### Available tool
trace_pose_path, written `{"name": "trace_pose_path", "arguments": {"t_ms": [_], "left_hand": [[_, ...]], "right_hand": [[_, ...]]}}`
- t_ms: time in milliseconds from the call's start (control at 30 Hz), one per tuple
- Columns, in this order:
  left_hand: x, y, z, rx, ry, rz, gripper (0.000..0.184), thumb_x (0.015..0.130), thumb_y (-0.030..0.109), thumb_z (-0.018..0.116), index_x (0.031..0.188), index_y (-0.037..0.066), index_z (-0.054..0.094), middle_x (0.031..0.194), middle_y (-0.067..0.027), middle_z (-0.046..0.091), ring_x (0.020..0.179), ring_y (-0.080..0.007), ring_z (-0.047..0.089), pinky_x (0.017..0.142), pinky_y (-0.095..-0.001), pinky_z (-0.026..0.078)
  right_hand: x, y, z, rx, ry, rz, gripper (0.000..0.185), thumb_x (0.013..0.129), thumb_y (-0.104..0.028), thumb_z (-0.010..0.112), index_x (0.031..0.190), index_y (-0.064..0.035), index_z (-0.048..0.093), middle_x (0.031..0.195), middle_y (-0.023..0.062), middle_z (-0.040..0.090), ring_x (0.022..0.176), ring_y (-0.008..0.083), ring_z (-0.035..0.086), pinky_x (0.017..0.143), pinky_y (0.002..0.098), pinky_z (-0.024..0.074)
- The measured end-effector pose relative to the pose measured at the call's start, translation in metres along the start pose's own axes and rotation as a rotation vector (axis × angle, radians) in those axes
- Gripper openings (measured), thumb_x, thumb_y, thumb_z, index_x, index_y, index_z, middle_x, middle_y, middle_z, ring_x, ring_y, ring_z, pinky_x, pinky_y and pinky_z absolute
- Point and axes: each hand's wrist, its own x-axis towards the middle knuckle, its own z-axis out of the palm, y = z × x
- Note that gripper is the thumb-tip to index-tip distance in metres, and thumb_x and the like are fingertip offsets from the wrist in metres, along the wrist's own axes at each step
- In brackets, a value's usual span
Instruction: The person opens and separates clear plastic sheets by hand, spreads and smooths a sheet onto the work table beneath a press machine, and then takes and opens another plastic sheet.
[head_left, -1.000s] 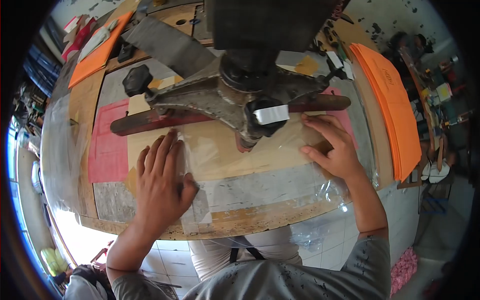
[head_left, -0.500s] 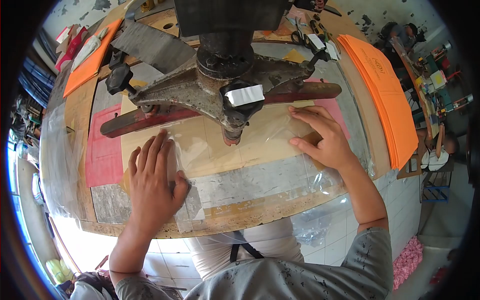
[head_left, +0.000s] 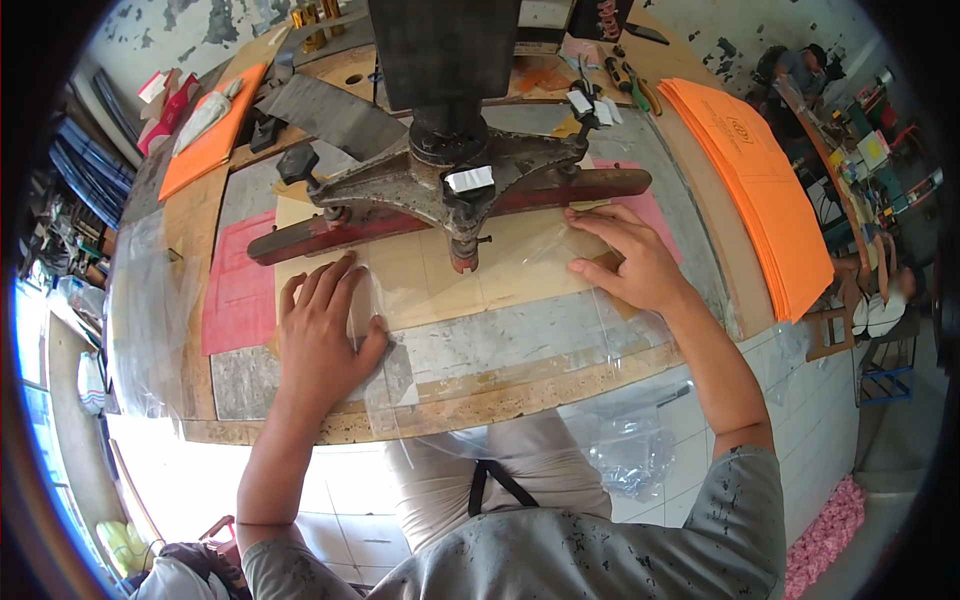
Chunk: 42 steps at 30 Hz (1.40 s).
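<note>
Nearest me, the clear plastic sheet (head_left: 635, 450) droops in crumpled folds off the worktable (head_left: 225, 430), well on the near side of the long red-and-dark bar (head_left: 540, 200). Farther up it lies smooth over the tan sheet (head_left: 425, 265), which spreads from beneath the bar toward me, above a scuffed grey board (head_left: 240, 385). My left hand (head_left: 325, 335) rests flat on the near side of the bar's left half, palm down, fingers side by side and thumb held away, pinching nothing that I can see. My right hand (head_left: 635, 260) sits just short of the bar's right end, thumb and fingertips apart and set down at the plastic; I cannot tell whether any film is caught between my fingers. A pink sheet (head_left: 240, 290) shows by the bar's left end, and another pink patch (head_left: 655, 220) by its right. Right of the bar leans a stack of orange sheets (head_left: 755, 200). Above the bar spreads a worn metal bracket (head_left: 400, 178) under a dark block (head_left: 445, 55). Beyond the bar, to the left, lie a grey plate (head_left: 335, 115) and, farther, an orange sheet (head_left: 230, 150) bearing a pale glove-like thing (head_left: 205, 120).
</note>
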Motion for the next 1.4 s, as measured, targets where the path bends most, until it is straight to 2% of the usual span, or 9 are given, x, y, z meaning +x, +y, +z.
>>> {"name": "trace_pose_path", "arguments": {"t_ms": [300, 500, 600, 700, 833, 933, 967, 1133, 1400], "left_hand": [[-0.002, -0.010, -0.003, -0.061, 0.144, 0.085, 0.026, 0.084, 0.019, 0.070, 0.107, 0.006, 0.072, 0.119, -0.0096, 0.073, 0.112, -0.0327, 0.066, 0.100, -0.0453, 0.048], [-0.021, -0.021, -0.009, -0.104, 0.152, 0.073, 0.015, 0.090, 0.016, 0.070, 0.100, 0.005, 0.073, 0.105, -0.0091, 0.075, 0.103, -0.0295, 0.068, 0.097, -0.0442, 0.048], [-0.058, -0.009, -0.025, -0.124, 0.200, -0.018, 0.015, 0.090, 0.014, 0.070, 0.102, 0.005, 0.073, 0.108, -0.0097, 0.075, 0.105, -0.0299, 0.068, 0.097, -0.0443, 0.048], [-0.118, -0.006, -0.028, -0.119, 0.287, -0.141, 0.025, 0.095, 0.018, 0.068, 0.116, 0.005, 0.072, 0.124, -0.0123, 0.072, 0.124, -0.0315, 0.063, 0.106, -0.0470, 0.044], [-0.201, -0.003, 0.007, 0.124, 0.379, -0.280, 0.043, 0.102, 0.023, 0.059, 0.142, 0.006, 0.058, 0.153, -0.0152, 0.054, 0.149, -0.0364, 0.042, 0.119, -0.0541, 0.032], [-0.230, 0.000, 0.041, 0.129, 0.422, -0.394, 0.054, 0.105, 0.027, 0.056, 0.153, 0.008, 0.044, 0.165, -0.0183, 0.038, 0.155, -0.0446, 0.029, 0.123, -0.0606, 0.024], [-0.227, 0.004, 0.046, 0.104, 0.496, -0.397, 0.054, 0.105, 0.028, 0.056, 0.153, 0.007, 0.044, 0.165, -0.0190, 0.038, 0.154, -0.0461, 0.029, 0.123, -0.0612, 0.024], [-0.197, -0.008, 0.103, 0.116, 0.860, -0.414, 0.060, 0.103, 0.040, 0.057, 0.152, 0.011, 0.036, 0.165, -0.0246, 0.032, 0.153, -0.0538, 0.023, 0.121, -0.0706, 0.019], [-0.199, -0.038, 0.134, 0.227, 0.895, -0.418, 0.082, 0.090, 0.042, 0.073, 0.152, 0.014, 0.028, 0.164, -0.0281, 0.022, 0.152, -0.0544, 0.017, 0.119, -0.0757, 0.014]], "right_hand": [[-0.017, 0.015, -0.006, -0.037, 0.137, -0.149, 0.033, 0.089, -0.024, 0.080, 0.116, -0.0045, 0.076, 0.108, 0.0143, 0.077, 0.093, 0.0311, 0.074, 0.084, 0.0405, 0.0592], [-0.039, 0.017, -0.024, -0.157, 0.261, -0.014, 0.021, 0.094, -0.023, 0.076, 0.102, -0.0039, 0.076, 0.095, 0.0133, 0.076, 0.080, 0.0312, 0.072, 0.071, 0.0400, 0.0554], [-0.069, 0.006, -0.034, -0.138, 0.387, 0.090, 0.020, 0.097, -0.021, 0.072, 0.104, -0.0026, 0.075, 0.099, 0.0152, 0.076, 0.086, 0.0327, 0.073, 0.075, 0.0400, 0.0561], [-0.122, -0.015, -0.032, -0.117, 0.483, 0.170, 0.018, 0.101, -0.016, 0.067, 0.108, -0.0012, 0.075, 0.108, 0.0170, 0.076, 0.100, 0.0342, 0.072, 0.087, 0.0402, 0.0551], [-0.185, -0.017, -0.002, -0.183, 0.647, 0.236, 0.027, 0.108, -0.020, 0.056, 0.115, 0.0002, 0.073, 0.126, 0.0147, 0.073, 0.122, 0.0340, 0.066, 0.108, 0.0466, 0.0464], [-0.210, -0.003, 0.037, -0.504, 0.762, 0.140, 0.043, 0.112, -0.030, 0.041, 0.128, 0.0010, 0.066, 0.145, 0.0158, 0.062, 0.141, 0.0384, 0.051, 0.120, 0.0558, 0.0333], [-0.222, 0.012, 0.054, -0.558, 0.728, 0.196, 0.060, 0.113, -0.040, 0.028, 0.147, 0.0022, 0.053, 0.157, 0.0211, 0.048, 0.151, 0.0447, 0.035, 0.123, 0.0605, 0.0231], [-0.187, -0.002, 0.088, -0.480, 1.036, 0.261, 0.069, 0.110, -0.053, 0.025, 0.154, -0.0012, 0.039, 0.163, 0.0247, 0.033, 0.155, 0.0486, 0.024, 0.125, 0.0666, 0.0199], [-0.208, 0.035, 0.101, -0.441, 1.014, 0.236, 0.062, 0.112, -0.045, 0.026, 0.156, -0.0011, 0.032, 0.167, 0.0249, 0.023, 0.158, 0.0471, 0.014, 0.126, 0.0653, 0.0136]]}}
